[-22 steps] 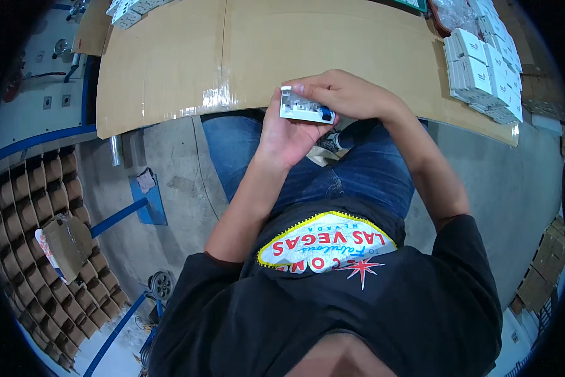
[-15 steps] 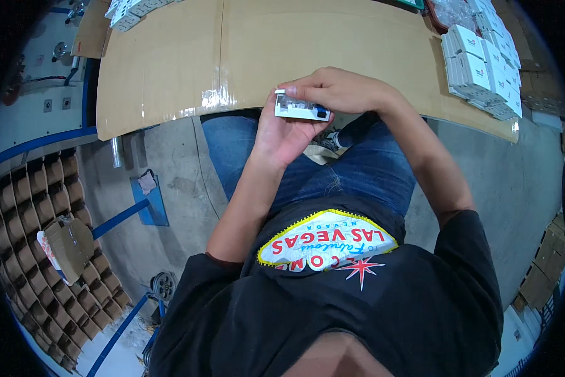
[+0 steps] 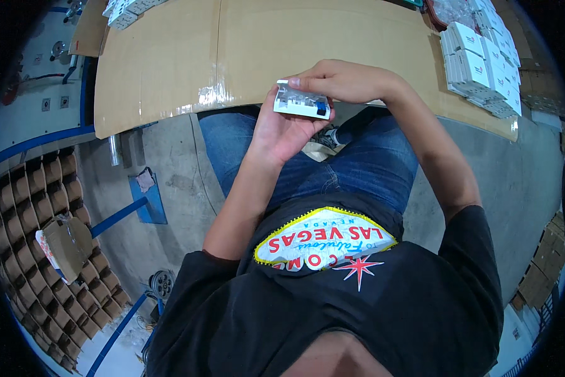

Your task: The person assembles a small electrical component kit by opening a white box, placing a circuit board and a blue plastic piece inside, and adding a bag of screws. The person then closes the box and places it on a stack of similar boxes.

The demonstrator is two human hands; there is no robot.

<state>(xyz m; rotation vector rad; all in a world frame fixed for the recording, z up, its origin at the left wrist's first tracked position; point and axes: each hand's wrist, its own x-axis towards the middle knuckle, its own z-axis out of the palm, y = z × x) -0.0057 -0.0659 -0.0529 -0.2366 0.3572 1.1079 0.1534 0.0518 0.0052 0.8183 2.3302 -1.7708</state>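
Just over the near edge of the cardboard-covered table, a small white open box (image 3: 298, 112) is held between my hands. Clear, plastic-looking contents fill it, and a dark blue piece sits at its right end. My left hand (image 3: 283, 134) cradles it from below, palm up, with fingers curled around its sides. From the right, my right hand (image 3: 345, 81) grips its far edge, the thumb lying over the top left part. The fingers behind the box are mostly hidden. What the clear parts are is too small to tell.
Stacked white boxes (image 3: 474, 66) stand on the table's right side, beside a red container with clear plastic (image 3: 450, 11). More white boxes (image 3: 124, 14) sit at the far left. Brown cardboard (image 3: 169, 56) covers the tabletop. A cardboard divider grid (image 3: 28, 232) and blue frame (image 3: 120, 217) lie left.
The box has tipped so more of its inside faces me. My right hand has risen slightly and its thumb has shifted along the far edge.
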